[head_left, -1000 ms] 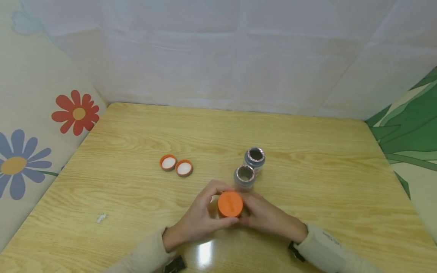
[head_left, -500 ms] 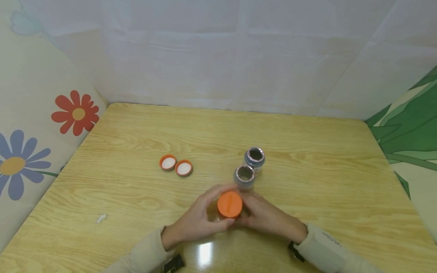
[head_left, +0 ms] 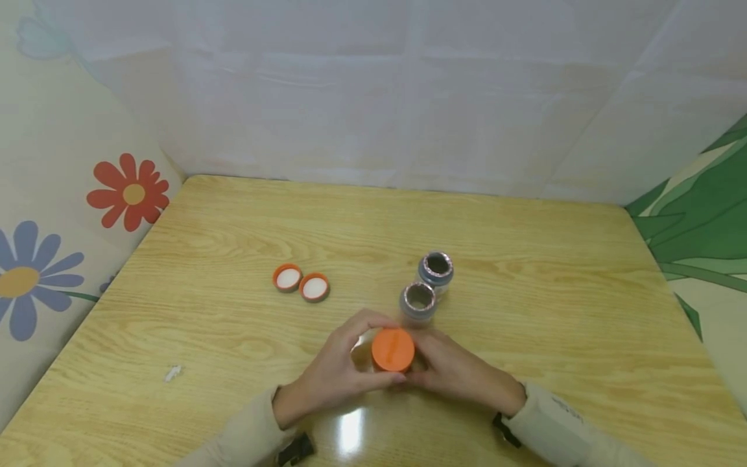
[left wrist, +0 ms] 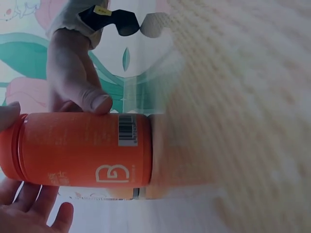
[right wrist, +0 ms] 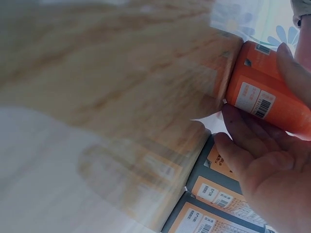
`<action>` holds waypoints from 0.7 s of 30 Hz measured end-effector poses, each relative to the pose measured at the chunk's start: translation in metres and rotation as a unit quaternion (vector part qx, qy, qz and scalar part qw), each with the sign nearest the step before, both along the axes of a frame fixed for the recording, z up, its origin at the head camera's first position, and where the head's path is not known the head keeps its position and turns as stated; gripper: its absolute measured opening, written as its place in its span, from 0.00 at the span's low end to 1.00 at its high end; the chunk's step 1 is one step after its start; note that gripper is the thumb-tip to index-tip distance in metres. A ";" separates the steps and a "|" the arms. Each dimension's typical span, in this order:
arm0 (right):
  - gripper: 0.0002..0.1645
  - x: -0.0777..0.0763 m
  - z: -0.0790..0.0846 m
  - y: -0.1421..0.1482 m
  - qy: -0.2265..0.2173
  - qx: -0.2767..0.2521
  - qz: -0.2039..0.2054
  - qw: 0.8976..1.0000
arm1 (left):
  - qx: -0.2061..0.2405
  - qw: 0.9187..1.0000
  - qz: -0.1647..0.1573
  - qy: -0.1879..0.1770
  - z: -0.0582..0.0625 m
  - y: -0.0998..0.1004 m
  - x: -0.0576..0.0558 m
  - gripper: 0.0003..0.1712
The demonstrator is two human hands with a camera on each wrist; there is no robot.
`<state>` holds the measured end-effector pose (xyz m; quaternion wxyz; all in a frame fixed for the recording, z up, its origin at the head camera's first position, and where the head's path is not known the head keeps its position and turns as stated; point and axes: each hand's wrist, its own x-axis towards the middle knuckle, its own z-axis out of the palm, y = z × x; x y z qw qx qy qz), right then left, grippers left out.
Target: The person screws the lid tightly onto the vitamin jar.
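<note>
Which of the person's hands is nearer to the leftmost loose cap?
Left. The left hand, on the orange bottle, lies right of the loose cap and closer to the person; the right hand, also on the bottle, lies farther right.

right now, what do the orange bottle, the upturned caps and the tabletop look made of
Orange bottle: probably satin plastic, by its smooth, evenly coloured wall. Upturned caps: likely dull plastic, by their thin, even rims; white liners unclear. Tabletop: glossy wood-grain, perhaps laminate, since it mirrors light.

Wood-grain table [head_left: 537, 279], creased pale backdrop [head_left: 403, 97], flower-patterned wall [head_left: 70, 155]
</note>
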<state>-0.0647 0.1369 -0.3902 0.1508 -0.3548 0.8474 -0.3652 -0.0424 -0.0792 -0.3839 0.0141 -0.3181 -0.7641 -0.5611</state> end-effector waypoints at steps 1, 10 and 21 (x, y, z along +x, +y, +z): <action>0.32 0.000 0.000 0.000 0.002 0.001 0.000 1.000 | -0.003 1.000 -0.004 0.000 0.000 -0.001 -0.001 0.34; 0.35 0.001 0.000 -0.001 0.007 -0.009 0.001 1.000 | -0.027 0.998 -0.048 0.013 0.004 -0.006 -0.005 0.36; 0.34 0.000 0.000 -0.001 0.006 0.003 -0.003 1.000 | -0.022 0.997 -0.010 -0.074 0.001 0.001 0.002 0.40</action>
